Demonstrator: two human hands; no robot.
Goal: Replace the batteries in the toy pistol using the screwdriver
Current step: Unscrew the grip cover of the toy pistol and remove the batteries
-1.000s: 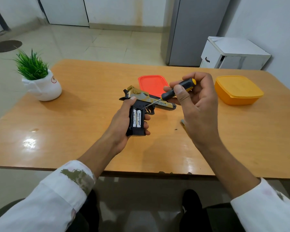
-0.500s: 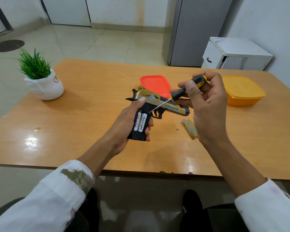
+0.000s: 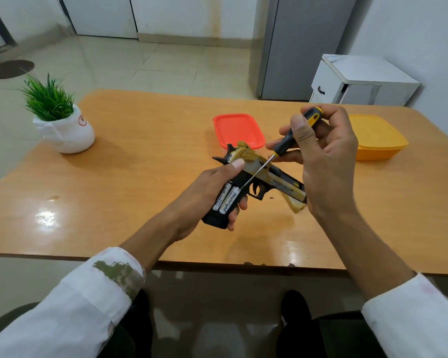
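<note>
Left grip (image 3: pixel 204 192) clamped round the handle of a toy pistol (image 3: pixel 267 177); right grip (image 3: pixel 323 161) pinching a screwdriver (image 3: pixel 287 143), above a wooden counter (image 3: pixel 140 177).
The pistol's muzzle points right; two white batteries (image 3: pixel 225 198) sit in its open handle, between the left grip's thumb and fingers; the screwdriver's shaft slants down from the right grip, tip at one battery's upper end; a gold cover (image 3: pixel 296 205) lies on the counter under the muzzle.

Open tabletop (image 3: pixel 140 182) between plant pot (image 3: pixel 69 134) and toy pistol (image 3: pixel 281 184); red lid (image 3: pixel 237 127) blocks behind.
</note>
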